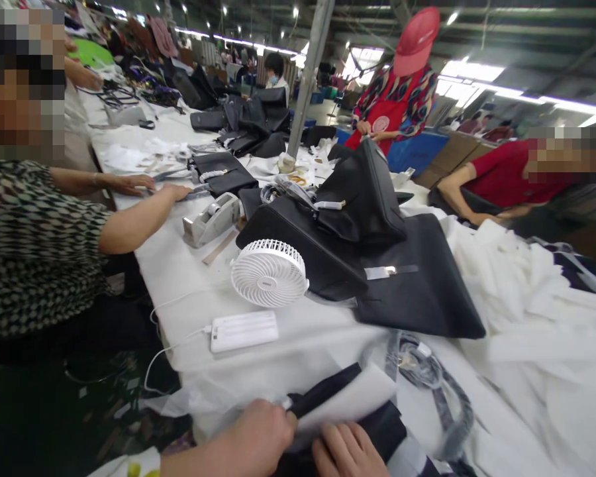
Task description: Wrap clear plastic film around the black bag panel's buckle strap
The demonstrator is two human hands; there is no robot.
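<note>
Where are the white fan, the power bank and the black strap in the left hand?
white fan [269, 273], head view, centre of its grille.
power bank [244, 330], head view, middle of its top face.
black strap [328, 387], head view, mid-length, beyond the left hand [258, 440].

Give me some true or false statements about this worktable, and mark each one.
1. A white fan lies on the table beside black bags. True.
2. The left hand holds the tape dispenser. False: it grips a black strap; the dispenser sits farther up the table.
3. A white power bank lies near the fan. True.
4. The person standing across the table wears a green cap. False: the cap is red.
5. The right hand rests on dark fabric. True.
</note>
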